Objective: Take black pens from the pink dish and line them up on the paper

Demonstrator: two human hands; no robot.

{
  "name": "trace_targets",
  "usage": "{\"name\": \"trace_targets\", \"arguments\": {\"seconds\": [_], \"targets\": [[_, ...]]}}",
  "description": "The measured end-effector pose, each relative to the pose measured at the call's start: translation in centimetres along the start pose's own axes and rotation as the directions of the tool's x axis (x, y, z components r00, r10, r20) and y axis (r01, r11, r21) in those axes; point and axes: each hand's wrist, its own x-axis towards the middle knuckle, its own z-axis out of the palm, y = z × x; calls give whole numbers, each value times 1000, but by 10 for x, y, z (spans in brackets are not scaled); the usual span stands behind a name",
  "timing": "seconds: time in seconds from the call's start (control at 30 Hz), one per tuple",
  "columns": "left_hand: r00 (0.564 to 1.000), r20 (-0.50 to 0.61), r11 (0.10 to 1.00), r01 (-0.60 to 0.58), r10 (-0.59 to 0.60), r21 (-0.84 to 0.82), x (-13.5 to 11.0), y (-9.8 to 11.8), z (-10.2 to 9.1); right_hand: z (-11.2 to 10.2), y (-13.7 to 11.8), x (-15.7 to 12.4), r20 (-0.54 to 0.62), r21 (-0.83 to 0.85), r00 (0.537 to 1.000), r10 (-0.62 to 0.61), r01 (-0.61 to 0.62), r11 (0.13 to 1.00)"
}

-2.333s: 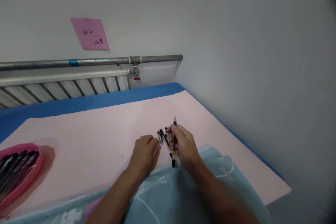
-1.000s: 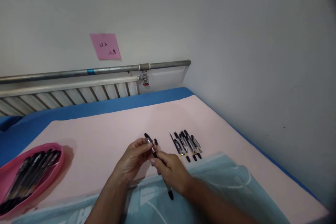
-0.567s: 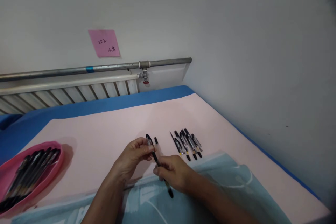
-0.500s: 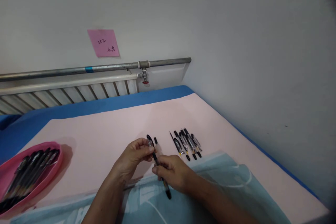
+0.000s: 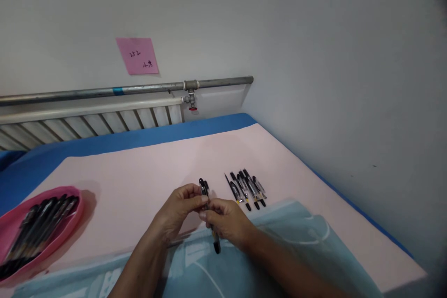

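Observation:
Above the front part of the table, my two hands hold one pen (image 5: 216,245) between them. Its black cap end (image 5: 202,184) points away from me and its dark tip end toward me. My left hand (image 5: 179,207) pinches the pen near the cap. The fingers of my right hand (image 5: 228,221) are closed round the barrel just below, hiding its middle. Right behind the cap, a small black piece (image 5: 206,186) shows in part. To the right lie several loose pen parts (image 5: 244,188), black caps and clear pieces among them, on the pink sheet (image 5: 146,167).
At the left a pink basket (image 5: 81,209) holds several black pens (image 5: 42,228). A light blue cloth (image 5: 293,237) covers the front edge and my lap. Walls close off the back and right side; a radiator (image 5: 139,118) and a pipe (image 5: 150,88) run along the back.
The pen has turned more upright and its near end has moved up and left. My right hand has slid slightly toward my left. The loose parts have not moved.

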Motion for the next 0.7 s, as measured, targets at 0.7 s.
{"name": "trace_targets", "arguments": {"seconds": [0.7], "targets": [[615, -658, 895, -213, 434, 392, -52, 50, -84, -6, 4, 9, -50, -79, 997, -63, 59, 995]]}}
